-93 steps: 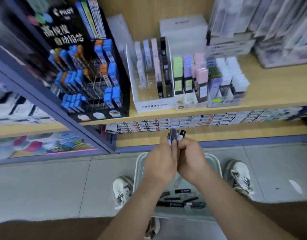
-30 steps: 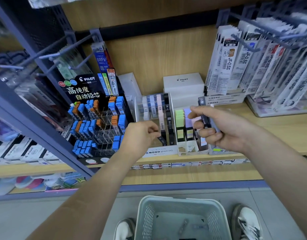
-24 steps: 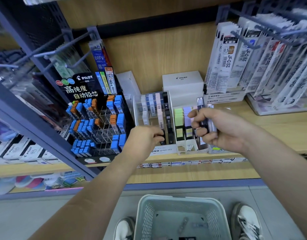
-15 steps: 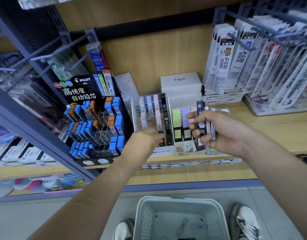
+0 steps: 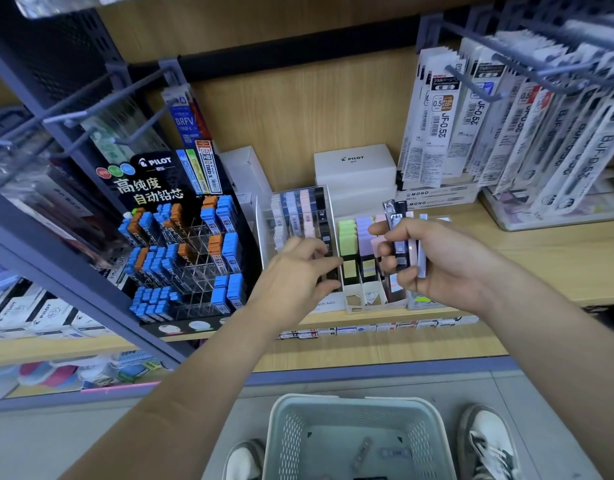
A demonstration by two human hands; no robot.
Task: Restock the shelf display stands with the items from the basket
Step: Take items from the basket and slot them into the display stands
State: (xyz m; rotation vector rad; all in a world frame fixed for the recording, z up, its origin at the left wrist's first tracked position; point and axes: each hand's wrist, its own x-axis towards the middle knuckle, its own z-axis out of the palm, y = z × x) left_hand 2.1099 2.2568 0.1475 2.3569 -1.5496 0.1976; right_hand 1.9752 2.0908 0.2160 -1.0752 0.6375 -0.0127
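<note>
On the left, PILOT and 0.5 HB are read on the black stand point(image 5: 181, 244). Next to it, the white stand point(image 5: 328, 303) is being filled: bent fingers of the left hand point(image 5: 291, 275) are at its black row, but a pinch cannot be told. A bunch of lead cases point(image 5: 401, 233) is gripped by curled fingers of the right hand point(image 5: 447, 265); one must be passed over next. JF-0.5 is read on hanging packs point(image 5: 440, 116).

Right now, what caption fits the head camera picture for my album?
Right hand grips a bunch of lead cases while the left hand reaches into the white display stand.
</note>
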